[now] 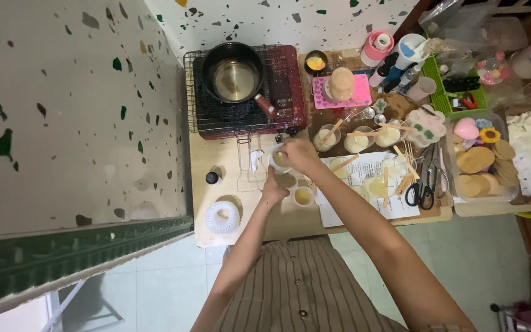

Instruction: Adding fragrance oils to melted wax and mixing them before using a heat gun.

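The right hand (302, 154) curls its fingers over the rim of a small white cup (279, 160) and holds it just above the low table (216, 237). The cup stands nearly upright, its mouth facing up, pale yellow liquid inside. The left hand (273, 189) sits directly below it, fingers bunched and pointing up at the cup's base; whether they touch it I cannot tell. Just right of the left hand stands another small cup of yellow liquid (303, 196). Beyond both hands a dark saucepan (233, 74) rests on a portable stove (244, 92), its handle pointing toward the hands. Scissors (423, 184) lie well to the right.
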